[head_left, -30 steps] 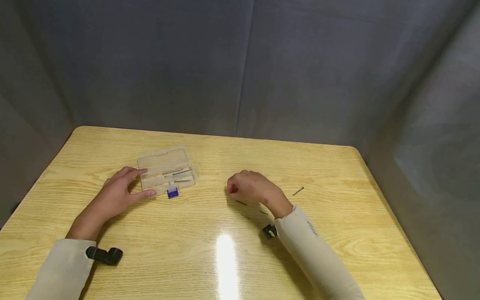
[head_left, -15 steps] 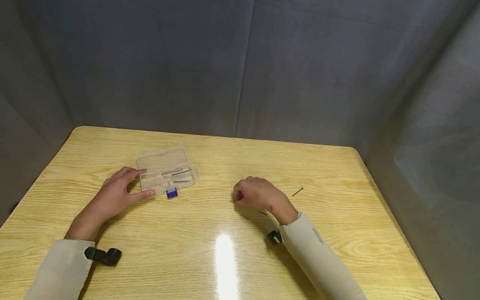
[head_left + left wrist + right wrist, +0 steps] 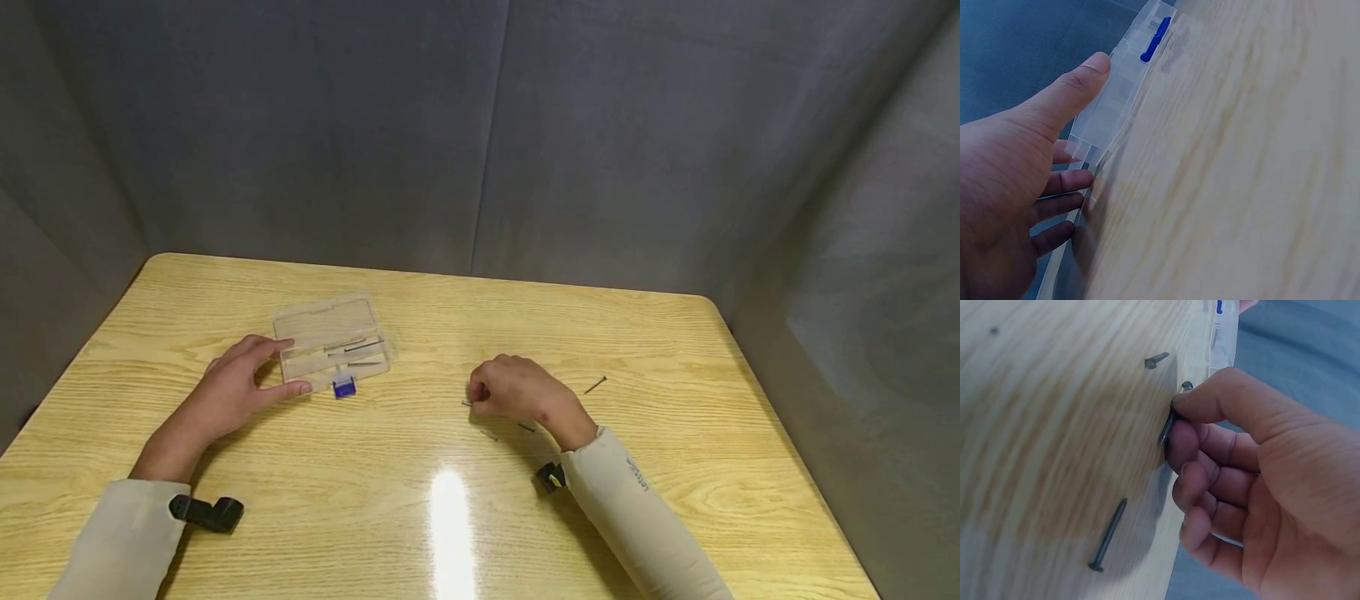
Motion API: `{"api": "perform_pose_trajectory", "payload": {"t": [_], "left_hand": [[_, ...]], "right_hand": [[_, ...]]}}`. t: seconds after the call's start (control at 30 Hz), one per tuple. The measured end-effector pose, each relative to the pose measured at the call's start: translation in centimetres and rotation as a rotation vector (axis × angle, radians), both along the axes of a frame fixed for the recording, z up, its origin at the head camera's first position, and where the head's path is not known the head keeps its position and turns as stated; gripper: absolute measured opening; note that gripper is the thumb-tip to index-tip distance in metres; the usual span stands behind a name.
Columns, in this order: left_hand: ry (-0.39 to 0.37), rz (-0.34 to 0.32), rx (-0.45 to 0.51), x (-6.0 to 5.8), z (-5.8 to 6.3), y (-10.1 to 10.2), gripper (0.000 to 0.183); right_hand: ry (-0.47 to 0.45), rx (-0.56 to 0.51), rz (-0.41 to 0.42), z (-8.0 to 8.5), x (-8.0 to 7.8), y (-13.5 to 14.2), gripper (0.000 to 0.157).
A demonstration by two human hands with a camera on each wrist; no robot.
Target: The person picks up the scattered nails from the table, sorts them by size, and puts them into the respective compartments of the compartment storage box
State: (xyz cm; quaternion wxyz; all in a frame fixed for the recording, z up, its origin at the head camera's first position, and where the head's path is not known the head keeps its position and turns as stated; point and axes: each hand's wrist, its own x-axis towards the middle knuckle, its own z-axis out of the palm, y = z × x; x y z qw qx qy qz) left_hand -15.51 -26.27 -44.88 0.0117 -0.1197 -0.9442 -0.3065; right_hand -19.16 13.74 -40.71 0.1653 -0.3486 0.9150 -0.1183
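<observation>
My right hand [image 3: 517,387] is low over the table, right of centre. Its thumb and index finger pinch a small nail [image 3: 1167,430], whose head and point show on either side of the thumb in the right wrist view. Two loose nails lie near this hand: one nail [image 3: 527,427] and a thinner-looking nail [image 3: 489,435]. At the left is a clear plastic case [image 3: 326,317] with its lid laid back and several nails inside. My left hand [image 3: 236,379] holds the case's left end, thumb along the front, index finger at the back; its other fingers are loose.
Another nail [image 3: 596,385] lies farther right on the wooden table [image 3: 337,517]. The case's blue latch [image 3: 344,387] hangs out at the front. A grey curtain [image 3: 472,142] stands behind the table.
My right hand has moved slightly right and toward me, and its fingers now meet the nail that lay below them. My left hand and the case have barely moved.
</observation>
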Motion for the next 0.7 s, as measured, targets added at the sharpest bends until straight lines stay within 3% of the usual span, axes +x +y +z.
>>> {"api": "perform_pose_trajectory", "payload": {"t": [0.7], "left_hand": [[-0.004,0.005,-0.008,0.09,-0.19,-0.05,0.085]], "right_hand": [[0.006,-0.108,0.056,-0.26,-0.28,0.05,0.023]]}}
